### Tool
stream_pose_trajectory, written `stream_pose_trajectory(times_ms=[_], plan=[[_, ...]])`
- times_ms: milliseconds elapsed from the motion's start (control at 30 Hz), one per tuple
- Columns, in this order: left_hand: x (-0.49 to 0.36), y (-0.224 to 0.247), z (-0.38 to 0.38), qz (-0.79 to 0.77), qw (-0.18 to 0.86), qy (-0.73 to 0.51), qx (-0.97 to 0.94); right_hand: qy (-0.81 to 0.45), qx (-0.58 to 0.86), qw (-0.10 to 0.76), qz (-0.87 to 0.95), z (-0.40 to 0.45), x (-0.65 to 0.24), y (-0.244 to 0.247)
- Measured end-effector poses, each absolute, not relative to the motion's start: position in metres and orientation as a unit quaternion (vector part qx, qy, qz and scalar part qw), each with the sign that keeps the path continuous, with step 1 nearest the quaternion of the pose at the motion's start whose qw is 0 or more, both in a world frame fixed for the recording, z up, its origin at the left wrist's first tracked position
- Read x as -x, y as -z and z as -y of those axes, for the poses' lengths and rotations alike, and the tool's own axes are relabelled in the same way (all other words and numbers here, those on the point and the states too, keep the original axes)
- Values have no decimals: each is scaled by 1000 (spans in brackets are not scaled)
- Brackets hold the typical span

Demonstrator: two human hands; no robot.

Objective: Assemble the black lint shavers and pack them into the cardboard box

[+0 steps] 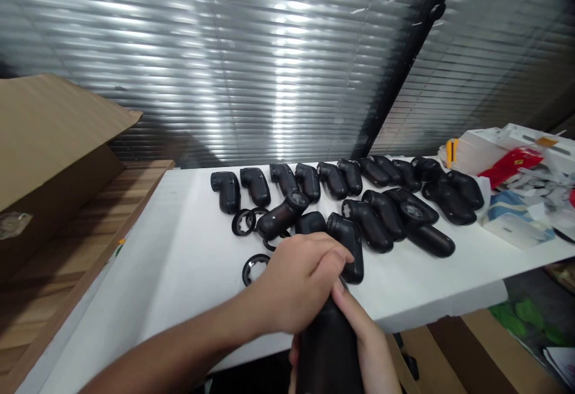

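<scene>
A black handheld device [330, 346] points up from the bottom edge, right of centre. My left hand [300, 280] is closed over its upper end, which is hidden under the fingers. Around its body, from below and the right, wraps my right hand [363, 334], with the thumb along the side and some fingertips showing at the left. Just beyond my hands another angled black device [350, 244] lies on the white table [179, 274]. Beside my left hand is a black ring [254, 269], with more black rings [242, 223] farther back.
Several similar black devices [227, 191] lie in rows toward the blinds [251, 70]. An open cardboard box [49, 142] stands at the left. At the right are white containers [485, 148], a red packet [512, 165] and a small clear box [518, 229]. More cardboard [476, 352] is below the table.
</scene>
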State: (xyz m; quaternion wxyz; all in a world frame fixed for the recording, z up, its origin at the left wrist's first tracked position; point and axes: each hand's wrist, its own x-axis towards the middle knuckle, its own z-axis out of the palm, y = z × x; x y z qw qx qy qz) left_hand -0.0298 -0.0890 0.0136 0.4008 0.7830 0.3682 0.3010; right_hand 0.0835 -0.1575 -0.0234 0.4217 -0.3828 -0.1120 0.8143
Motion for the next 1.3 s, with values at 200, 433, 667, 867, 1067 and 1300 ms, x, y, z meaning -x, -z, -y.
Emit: stream_pose_trajectory(times_ms=[200, 433, 667, 867, 1067, 1300], plan=[[27, -9, 69, -447, 516, -190, -706, -866, 363, 344, 7, 153, -86, 50], [28, -13, 68, -404, 544, -146, -721, -909, 294, 294, -34, 148, -91, 36], [28, -6, 62, -360, 597, -142, -703, -899, 331, 274, -78, 148, -94, 17], [31, 6, 64, -235, 602, -307, -699, -946, 115, 253, -170, 149, -109, 30], [30, 18, 73, -148, 467, -431, -757, -942, 139, 263, -159, 157, -103, 25], [32, 10, 74, -137, 486, -397, -767, -927, 191, 317, -62, 163, -99, 27]])
